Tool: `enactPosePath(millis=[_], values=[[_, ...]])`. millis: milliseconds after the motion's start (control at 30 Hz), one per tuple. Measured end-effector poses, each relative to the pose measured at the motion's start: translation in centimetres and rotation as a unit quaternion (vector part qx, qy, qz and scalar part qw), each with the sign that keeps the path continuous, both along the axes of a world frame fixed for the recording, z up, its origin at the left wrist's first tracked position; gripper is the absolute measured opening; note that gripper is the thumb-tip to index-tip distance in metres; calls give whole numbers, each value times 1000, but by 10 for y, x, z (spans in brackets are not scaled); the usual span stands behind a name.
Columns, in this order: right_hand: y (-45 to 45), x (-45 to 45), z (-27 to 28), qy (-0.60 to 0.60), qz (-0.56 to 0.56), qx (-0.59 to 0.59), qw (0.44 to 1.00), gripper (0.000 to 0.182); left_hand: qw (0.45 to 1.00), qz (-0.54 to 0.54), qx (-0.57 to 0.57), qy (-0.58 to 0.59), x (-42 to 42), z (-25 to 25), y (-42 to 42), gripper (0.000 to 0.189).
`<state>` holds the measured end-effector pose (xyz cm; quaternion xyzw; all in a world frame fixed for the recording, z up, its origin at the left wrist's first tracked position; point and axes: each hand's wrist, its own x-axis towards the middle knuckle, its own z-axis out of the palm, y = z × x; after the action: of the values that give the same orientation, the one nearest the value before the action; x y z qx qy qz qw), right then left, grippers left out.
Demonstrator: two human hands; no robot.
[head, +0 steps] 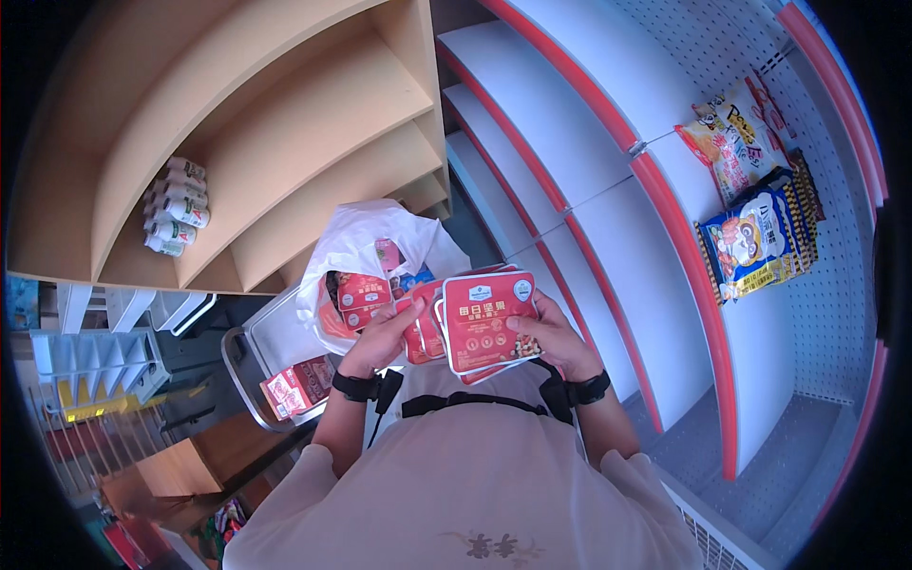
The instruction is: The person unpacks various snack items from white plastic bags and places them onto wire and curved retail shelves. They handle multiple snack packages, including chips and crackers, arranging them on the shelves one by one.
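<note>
My right hand (559, 335) grips a stack of flat red nut-snack packets (488, 320), its thumb across the front one, which shows printed writing and a picture of nuts. Close beside it on the left, my left hand (381, 335) holds more red packets (425, 328) of similar look, partly hidden behind the front stack. The two bunches overlap in front of my chest. Just beyond my left hand stands a white plastic bag (356, 228), its mouth open, with further red packets (362, 291) and a pink item inside.
The bag rests on a metal-railed cart (274, 320), which also carries a red and white box (298, 388). On the left, wooden shelves (320, 128) hold white bottles (178, 206). White shelves with red edges (605, 263) on the right hold blue snack bags (759, 239) and yellowish-red ones (741, 142).
</note>
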<state>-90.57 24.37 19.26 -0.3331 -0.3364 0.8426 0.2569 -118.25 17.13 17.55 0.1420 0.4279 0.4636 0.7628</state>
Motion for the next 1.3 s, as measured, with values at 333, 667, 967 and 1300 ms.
enactPosePath(millis=[333,667,967,1300], values=[[-10,2,-4,-77,-38,81,993,57,1000,-1,-6,27,56,2,8,58],[-34,18,-29,-205,101,182,956,80,951,-131,75,269,48,-6,10,72],[-31,22,7,-189,147,147,960,97,954,-188,172,160,50,-6,-19,82],[-32,32,-5,-193,159,174,953,85,971,-202,48,115,46,2,-8,64]])
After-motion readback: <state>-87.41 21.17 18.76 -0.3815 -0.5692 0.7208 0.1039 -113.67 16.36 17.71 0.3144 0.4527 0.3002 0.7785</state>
